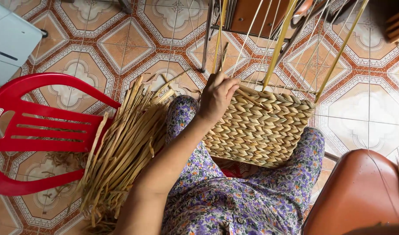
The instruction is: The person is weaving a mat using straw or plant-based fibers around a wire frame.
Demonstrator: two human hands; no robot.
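Woven piece: a tan, half-finished basket of plaited dried-grass strands (260, 132) is being propped on the lap, between the knees in purple flowered cloth (234, 200); one is counted.
Left hand: the left hand (217, 96) is being closed over the basket's upper left rim, fingers curled on a strand there; how tightly it is being pinched cannot be told.
Right hand: none is being shown.
Uprights: thin pale and yellow stakes (278, 41) are rising from the rim; about ten are counted, the thinnest being hard to separate.
Loose stock: one bundle of flat dry straw-coloured strands (125, 152) is being leaned beside the left leg, against one red plastic chair (38, 135).
Risk: the strand may be snapped by a hard pull, being dry; stakes may be bent aside; the basket may slide off, being held at one corner only.
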